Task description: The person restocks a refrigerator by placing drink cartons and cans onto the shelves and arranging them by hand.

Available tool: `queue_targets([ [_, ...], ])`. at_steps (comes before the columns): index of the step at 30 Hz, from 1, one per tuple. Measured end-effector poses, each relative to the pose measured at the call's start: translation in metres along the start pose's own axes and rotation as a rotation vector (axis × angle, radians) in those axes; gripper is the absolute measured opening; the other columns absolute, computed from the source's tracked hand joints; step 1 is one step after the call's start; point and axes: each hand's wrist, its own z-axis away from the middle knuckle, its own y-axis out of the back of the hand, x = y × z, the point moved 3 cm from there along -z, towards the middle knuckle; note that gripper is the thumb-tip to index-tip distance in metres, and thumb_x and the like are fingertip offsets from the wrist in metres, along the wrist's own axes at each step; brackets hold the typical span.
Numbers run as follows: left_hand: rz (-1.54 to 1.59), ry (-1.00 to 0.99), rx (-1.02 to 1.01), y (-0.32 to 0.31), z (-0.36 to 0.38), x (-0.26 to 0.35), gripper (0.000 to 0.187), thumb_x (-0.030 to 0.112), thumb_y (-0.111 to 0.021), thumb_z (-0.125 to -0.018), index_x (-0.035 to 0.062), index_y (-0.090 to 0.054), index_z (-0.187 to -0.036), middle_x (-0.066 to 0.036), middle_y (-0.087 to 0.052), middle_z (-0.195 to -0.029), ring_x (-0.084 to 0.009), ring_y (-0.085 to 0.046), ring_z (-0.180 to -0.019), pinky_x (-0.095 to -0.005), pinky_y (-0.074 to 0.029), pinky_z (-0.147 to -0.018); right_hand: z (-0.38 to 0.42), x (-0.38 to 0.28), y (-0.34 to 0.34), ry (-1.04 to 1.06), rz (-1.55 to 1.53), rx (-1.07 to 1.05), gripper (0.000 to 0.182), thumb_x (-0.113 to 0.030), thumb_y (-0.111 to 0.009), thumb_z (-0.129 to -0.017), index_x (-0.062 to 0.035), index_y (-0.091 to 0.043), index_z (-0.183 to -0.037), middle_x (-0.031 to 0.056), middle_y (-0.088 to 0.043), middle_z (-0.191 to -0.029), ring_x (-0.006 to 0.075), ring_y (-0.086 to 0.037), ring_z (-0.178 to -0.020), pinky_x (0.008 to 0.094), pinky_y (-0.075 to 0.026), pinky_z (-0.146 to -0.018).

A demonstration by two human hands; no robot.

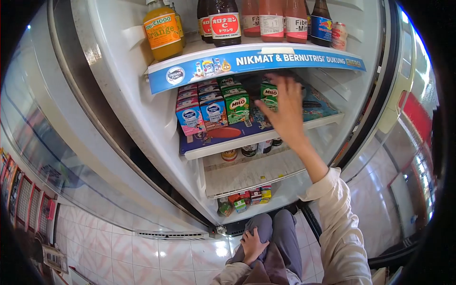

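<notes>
My right hand [286,107] reaches into the fridge's middle shelf with its fingers spread and slightly blurred. A green Milo drink carton [269,93] stands upright just behind it, partly hidden by the thumb and fingers. To the left, more Milo cartons [237,108] form a row running back. Next to them are blue Frisian Flag cartons [213,113], then pink Frisian Flag cartons [190,120]. Down below, my left hand [252,244] lies on my bent knee, fingers stretched out, holding nothing.
A blue label strip [199,72] fronts the upper shelf, which carries an orange drink bottle [163,31] and several other bottles. Beneath the middle shelf [266,137] are cans [249,150] and a white rack [237,183]. Small cartons [240,205] sit at the bottom. The open glass door [403,156] stands right.
</notes>
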Motion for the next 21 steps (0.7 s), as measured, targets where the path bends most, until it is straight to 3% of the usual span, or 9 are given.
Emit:
queue_targets([
  [1, 0.008, 0.014, -0.017, 0.0, 0.0, 0.0, 0.09, 0.054, -0.077, -0.069, 0.0121, -0.038, -0.139, -0.029, -0.046, -0.132, -0.0432, -0.046, -0.121, -0.0574, -0.04, -0.091, 0.0, 0.006, 0.005, -0.038, 0.174, 0.039, 0.065, -0.01, -0.078, -0.075, -0.0082, -0.045, -0.131, 0.0191, -0.053, -0.113, 0.037, -0.05, -0.112, 0.047, -0.046, -0.088],
  [4, 0.037, 0.029, -0.047, 0.0, -0.001, 0.0, 0.09, 0.054, -0.077, -0.069, 0.0134, -0.039, -0.139, -0.028, -0.045, -0.134, -0.0434, -0.044, -0.123, -0.0584, -0.039, -0.092, 0.002, 0.049, -0.009, -0.183, -0.065, -0.09, 0.068, -0.007, -0.08, -0.072, -0.0071, -0.043, -0.129, 0.0232, -0.055, -0.113, 0.0407, -0.053, -0.109, 0.047, -0.047, -0.088],
  [5, 0.047, 0.028, -0.054, 0.0, -0.002, 0.0, 0.09, 0.054, -0.077, -0.069, 0.0135, -0.039, -0.139, -0.028, -0.044, -0.134, -0.0436, -0.044, -0.123, -0.0586, -0.039, -0.092, 0.005, 0.071, -0.022, -0.172, -0.19, -0.145, 0.07, -0.005, -0.08, -0.073, -0.004, -0.042, -0.131, 0.0197, -0.063, -0.103, 0.0319, -0.063, -0.093, 0.0411, -0.051, -0.081],
  [8, 0.026, 0.038, -0.072, -0.005, -0.003, 0.0, 0.09, 0.054, -0.077, -0.069, 0.0136, -0.038, -0.14, -0.028, -0.044, -0.134, -0.044, -0.044, -0.123, -0.0591, -0.039, -0.093, -0.009, 0.081, -0.024, -0.221, -0.315, -0.319, 0.071, -0.006, -0.082, -0.071, -0.0034, -0.042, -0.13, 0.0201, -0.066, -0.095, 0.0321, -0.068, -0.083, 0.0398, -0.053, -0.074],
  [11, 0.033, 0.034, -0.069, -0.002, -0.003, 0.001, 0.091, 0.054, -0.077, -0.069, 0.0135, -0.038, -0.14, -0.028, -0.043, -0.135, -0.0444, -0.044, -0.123, -0.0593, -0.039, -0.094, -0.023, 0.087, -0.044, -0.083, -0.311, -0.323, 0.071, -0.007, -0.083, -0.07, -0.0041, -0.043, -0.129, 0.0184, -0.068, -0.09, 0.0327, -0.07, -0.082, 0.039, -0.055, -0.073],
  [14, 0.028, 0.039, -0.074, -0.005, -0.003, 0.0, 0.091, 0.054, -0.077, -0.069, 0.0132, -0.038, -0.141, -0.028, -0.043, -0.135, -0.0447, -0.044, -0.124, -0.0598, -0.038, -0.094, -0.034, 0.098, -0.076, -0.041, -0.148, -0.325, 0.076, -0.007, -0.084, -0.068, -0.0045, -0.043, -0.131, 0.02, -0.069, -0.094, 0.0331, -0.07, -0.087, 0.0389, -0.055, -0.076],
  [17, 0.019, 0.04, -0.067, -0.004, -0.002, 0.001, 0.091, 0.054, -0.077, -0.07, 0.0126, -0.037, -0.141, -0.028, -0.043, -0.136, -0.0451, -0.043, -0.125, -0.0607, -0.038, -0.095, -0.044, 0.083, -0.083, 0.037, -0.295, -0.336, 0.075, -0.006, -0.082, -0.069, -0.0035, -0.042, -0.133, 0.0215, -0.069, -0.098, 0.0365, -0.069, -0.086, 0.0408, -0.055, -0.076],
  [20, 0.041, 0.04, -0.09, -0.004, -0.003, 0.0, 0.092, 0.055, -0.076, -0.071, 0.0122, -0.036, -0.142, -0.029, -0.043, -0.137, -0.0458, -0.042, -0.126, -0.0613, -0.037, -0.096, -0.047, 0.067, -0.087, -0.151, -0.405, -0.478, 0.077, -0.001, -0.071, -0.073, -0.0056, -0.038, -0.142, 0.0298, -0.054, -0.126, 0.0506, -0.05, -0.114, 0.0518, -0.044, -0.097],
  [21, 0.039, 0.039, -0.092, -0.004, -0.003, -0.001, 0.092, 0.055, -0.076, -0.071, 0.0122, -0.036, -0.142, -0.029, -0.043, -0.137, -0.0459, -0.042, -0.126, -0.0614, -0.037, -0.096, -0.047, 0.068, -0.09, -0.126, -0.399, -0.466, 0.076, 0.001, -0.068, -0.073, -0.0056, -0.038, -0.142, 0.0298, -0.055, -0.125, 0.0507, -0.05, -0.112, 0.0519, -0.044, -0.096],
])
